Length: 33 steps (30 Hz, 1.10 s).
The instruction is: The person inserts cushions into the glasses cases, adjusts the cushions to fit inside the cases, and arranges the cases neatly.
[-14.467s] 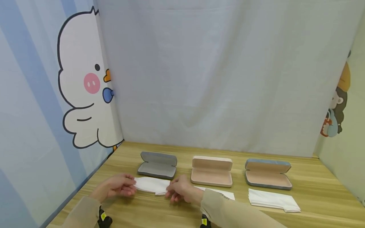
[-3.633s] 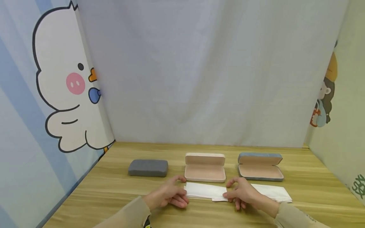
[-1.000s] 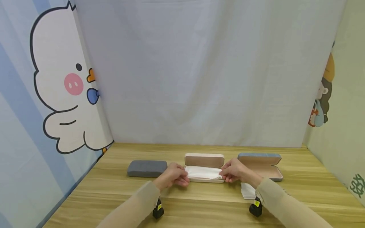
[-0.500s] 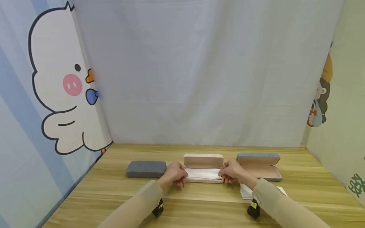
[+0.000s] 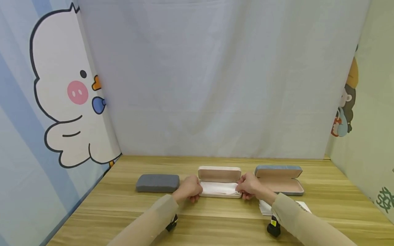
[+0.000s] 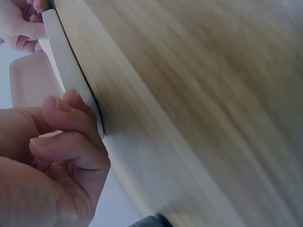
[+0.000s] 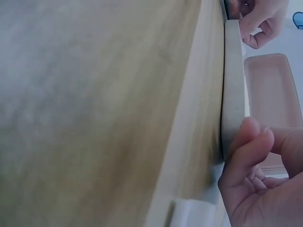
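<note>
Head view: right hand pinches cloth (wrist partly hiding blue case).

The head view looks forward and down to the far edge of the worktop; tilted wrist views, close in, share the pale case from opposite ends.

The person's sleeves are long, beige, plain-cuffed; small dark markings show on the right one; below each wrist, a black device with yellow patch.
</note>
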Available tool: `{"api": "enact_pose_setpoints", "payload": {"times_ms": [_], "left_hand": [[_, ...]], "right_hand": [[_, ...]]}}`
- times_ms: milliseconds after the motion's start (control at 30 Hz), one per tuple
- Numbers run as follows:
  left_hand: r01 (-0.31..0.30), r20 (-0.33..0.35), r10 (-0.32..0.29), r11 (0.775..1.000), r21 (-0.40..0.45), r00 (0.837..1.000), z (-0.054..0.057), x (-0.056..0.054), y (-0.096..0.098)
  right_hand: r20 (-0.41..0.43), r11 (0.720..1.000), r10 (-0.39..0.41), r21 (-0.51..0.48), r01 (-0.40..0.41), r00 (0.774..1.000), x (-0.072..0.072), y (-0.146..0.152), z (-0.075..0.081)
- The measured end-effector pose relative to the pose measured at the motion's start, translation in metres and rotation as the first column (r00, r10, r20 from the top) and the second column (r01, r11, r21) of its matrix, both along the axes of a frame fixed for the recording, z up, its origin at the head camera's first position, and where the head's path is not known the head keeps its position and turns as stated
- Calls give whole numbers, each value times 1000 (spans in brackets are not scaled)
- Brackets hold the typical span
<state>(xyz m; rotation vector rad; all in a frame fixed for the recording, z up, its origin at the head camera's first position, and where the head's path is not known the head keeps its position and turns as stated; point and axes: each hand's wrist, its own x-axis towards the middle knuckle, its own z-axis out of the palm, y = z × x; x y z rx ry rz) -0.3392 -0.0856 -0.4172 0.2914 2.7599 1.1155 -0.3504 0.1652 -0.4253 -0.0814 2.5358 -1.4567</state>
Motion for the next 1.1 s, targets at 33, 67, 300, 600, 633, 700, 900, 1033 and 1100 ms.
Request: {"api": "enact_pose_setpoints", "payload": {"times_ms": [33,67,300,600,633,700,900,1033,1100], "left_hand": [[-7,13,7,1000,-12,1000,-1,0,0],[-16,28,16,1000,-17,999,-1,-1,0],[34,112,-42,996,77,993,-6,-6,-10],[120,330,-281,893,434,901,-9,-16,-37],[117,345,-300,878,463,890,-9,-17,-38],[105,367,-328,852,513,870,-11,-19,-39],[71,408,-350,824,562,843,-16,-24,-36],[65,414,-346,827,559,842,-17,-26,-35],[66,414,-340,834,549,844,-18,-27,-35]], "right_hand": [[-13,1000,1,8,-1,1000,1,0,-1],[-25,1000,4,16,-3,1000,1,0,-1],[-93,996,37,83,-30,995,6,4,3],[80,975,213,-75,-207,974,5,28,11],[102,968,241,-99,-232,965,5,30,11],[132,952,293,-133,-276,947,4,33,9],[152,946,318,-115,-303,936,2,31,6],[137,952,299,-109,-286,944,0,26,3],[128,953,293,-120,-279,947,-1,25,1]]}}
